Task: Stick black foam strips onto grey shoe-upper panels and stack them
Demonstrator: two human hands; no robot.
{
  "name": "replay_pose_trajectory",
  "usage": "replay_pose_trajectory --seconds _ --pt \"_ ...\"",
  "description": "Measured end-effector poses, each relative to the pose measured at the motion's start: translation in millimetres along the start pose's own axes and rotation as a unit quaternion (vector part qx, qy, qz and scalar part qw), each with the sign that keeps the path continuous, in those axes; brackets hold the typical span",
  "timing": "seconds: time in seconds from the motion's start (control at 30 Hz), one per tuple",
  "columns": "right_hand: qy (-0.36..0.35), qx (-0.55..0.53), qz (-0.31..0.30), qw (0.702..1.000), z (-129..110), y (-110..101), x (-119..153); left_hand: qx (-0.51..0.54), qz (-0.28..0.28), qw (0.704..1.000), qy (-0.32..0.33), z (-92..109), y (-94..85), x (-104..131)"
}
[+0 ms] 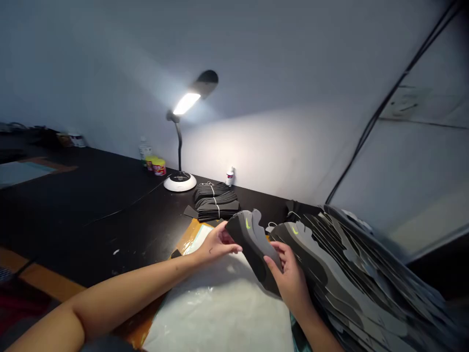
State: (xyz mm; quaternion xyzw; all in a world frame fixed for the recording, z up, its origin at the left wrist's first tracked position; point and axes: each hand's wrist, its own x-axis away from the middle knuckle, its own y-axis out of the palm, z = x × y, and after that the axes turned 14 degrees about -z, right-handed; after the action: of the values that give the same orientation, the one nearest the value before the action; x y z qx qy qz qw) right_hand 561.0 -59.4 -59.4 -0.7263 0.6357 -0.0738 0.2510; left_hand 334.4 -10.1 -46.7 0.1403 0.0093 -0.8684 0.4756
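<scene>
In the head view, the piece (252, 239) is a thin, curved shoe part, dark along its lower left side and layered in lighter greys toward the upper right, with a wavy upper edge and one small yellow-green tick mark near its top. It is held tilted above the near part of the white sheet (223, 313), just left of the pile (330, 274). The left hand (222, 244) pinches its left edge, thumb in front; the right hand (287, 269) grasps its right side, thumb on the face. One piece is in the hands; the pile has many more, overlapping too closely to count, and its nearest top piece bears one matching tick. Beyond the sheet on the black table (135, 215) lies a stack (218, 201) of dark strips, bound with white ties, its strips too tight to number. There is one lamp (180, 182), lit, with a round white base, and one small white bottle (229, 177) by the wall (278, 142). Left of the lamp are two yellow-topped tubs (159, 166) side by side and one clear bottle (144, 150) behind them. One wall socket (404, 103) is at the upper right, near dark cables (373, 117).
</scene>
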Motion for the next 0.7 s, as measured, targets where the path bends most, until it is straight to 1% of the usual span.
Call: replay_pose_trajectory --seconds 0.1,0.23,0.3,0.37,0.47,0.6,0.7 --pt "-0.008 0.03 -0.002 1.0 -3.3 0.1 1.0 -0.005 0.068 0.997 0.023 5.8 0.0 0.3" --pt "-0.022 0.148 0.054 0.987 -7.5 -6.0 -0.9 0.01 0.152 0.987 0.055 7.6 -2.3 -2.2" --pt "-0.044 0.191 0.077 0.978 -7.4 -11.0 -3.6 0.021 0.179 0.982 0.062 6.3 -3.7 -4.1" --pt "-0.053 0.208 0.089 0.972 -6.0 -16.1 -6.5 0.031 0.196 0.978 0.062 4.6 -4.9 -5.6" --pt "-0.056 0.158 0.097 0.981 -3.0 -21.8 -10.1 0.041 0.205 0.976 0.055 2.4 -5.5 -6.6" --pt "-0.07 0.066 0.113 0.989 1.6 -25.8 -14.1 0.055 0.193 0.979 0.04 -0.2 -4.6 -7.0" --pt "-0.07 0.012 0.153 0.986 3.6 -26.8 -16.8 0.066 0.184 0.98 0.025 -2.1 -5.1 -7.6"
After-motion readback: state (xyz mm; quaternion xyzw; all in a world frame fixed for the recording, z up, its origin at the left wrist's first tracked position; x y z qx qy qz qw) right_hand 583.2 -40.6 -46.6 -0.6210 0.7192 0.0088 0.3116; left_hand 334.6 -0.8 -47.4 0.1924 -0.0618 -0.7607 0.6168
